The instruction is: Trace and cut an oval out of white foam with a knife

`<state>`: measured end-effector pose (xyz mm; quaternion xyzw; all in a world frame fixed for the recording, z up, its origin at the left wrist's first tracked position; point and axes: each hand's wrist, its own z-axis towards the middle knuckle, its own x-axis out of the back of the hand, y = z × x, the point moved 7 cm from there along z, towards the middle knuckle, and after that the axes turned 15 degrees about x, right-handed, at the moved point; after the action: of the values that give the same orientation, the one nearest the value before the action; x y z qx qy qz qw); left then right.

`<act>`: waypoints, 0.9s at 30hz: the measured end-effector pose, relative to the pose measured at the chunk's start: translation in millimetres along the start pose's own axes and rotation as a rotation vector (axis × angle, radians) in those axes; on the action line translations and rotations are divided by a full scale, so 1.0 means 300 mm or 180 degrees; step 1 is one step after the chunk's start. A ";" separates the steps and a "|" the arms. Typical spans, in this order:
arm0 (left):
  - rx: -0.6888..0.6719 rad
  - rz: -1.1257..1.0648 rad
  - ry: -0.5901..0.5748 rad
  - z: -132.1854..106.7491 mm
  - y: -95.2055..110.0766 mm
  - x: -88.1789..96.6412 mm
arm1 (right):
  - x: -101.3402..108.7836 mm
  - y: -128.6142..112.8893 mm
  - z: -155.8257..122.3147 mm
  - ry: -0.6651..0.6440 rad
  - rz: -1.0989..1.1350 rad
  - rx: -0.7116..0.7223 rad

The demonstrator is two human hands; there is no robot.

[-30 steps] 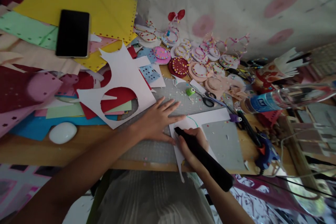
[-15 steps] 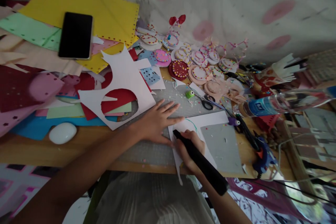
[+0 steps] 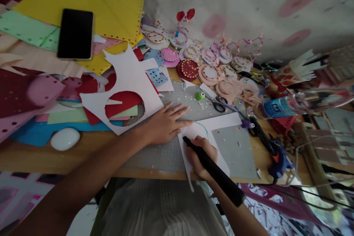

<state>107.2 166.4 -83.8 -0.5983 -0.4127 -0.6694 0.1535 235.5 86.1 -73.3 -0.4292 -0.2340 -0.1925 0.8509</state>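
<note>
My right hand (image 3: 203,153) is closed round a long, thick black pen (image 3: 217,171), its dark tip low over the left part of a white paper piece (image 3: 222,155). A thin green curved line (image 3: 204,126) runs across that paper; the line's lower part is hidden by my hand. My left hand (image 3: 166,123) lies flat with fingers spread, its fingertips at the paper's left edge and the palm on the grey cutting mat (image 3: 160,158). Left of it lies a white sheet (image 3: 131,68) with a round hole cut out.
Decorated round paper pieces (image 3: 188,69) line the wall side. Black-handled scissors (image 3: 218,106) lie beyond the paper. To the right are a plastic bottle (image 3: 276,108) and a blue glue gun (image 3: 280,164). A phone (image 3: 75,34) rests on yellow sheets (image 3: 116,11); a white mouse (image 3: 65,139) sits left.
My left hand has shifted slightly, its thumb now drawn up from the paper's edge. The right hand keeps the pen at nearly the same spot. The view has moved a little.
</note>
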 end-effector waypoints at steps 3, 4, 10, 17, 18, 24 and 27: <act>0.0003 -0.0042 0.0016 0.000 -0.001 0.003 | 0.009 0.014 -0.018 0.0088 0.0020 -0.0098; -0.0001 -0.0057 0.0013 0.000 -0.001 0.003 | 0.012 0.019 -0.025 0.0132 0.0034 -0.0153; -0.0012 -0.0125 -0.0031 0.000 -0.003 0.003 | 0.025 0.057 -0.050 0.0505 0.0486 -0.0545; -0.0141 -0.0314 -0.0004 -0.009 -0.002 0.018 | 0.097 0.132 -0.019 0.1011 0.0985 -0.1024; -0.0166 -0.0339 -0.0021 -0.011 -0.001 0.020 | 0.099 0.142 -0.011 0.0933 0.1051 -0.1095; -0.0261 -0.0304 -0.0072 -0.013 0.001 0.021 | 0.079 0.136 -0.003 0.0734 0.0978 -0.1324; -0.0331 -0.0287 -0.0041 -0.013 0.000 0.018 | 0.052 0.091 -0.012 0.0706 0.0747 -0.1269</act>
<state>103.2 165.2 -78.6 -0.5905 -0.4049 -0.6924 0.0892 263.6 96.4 -84.1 -0.5889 -0.0453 -0.1807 0.7864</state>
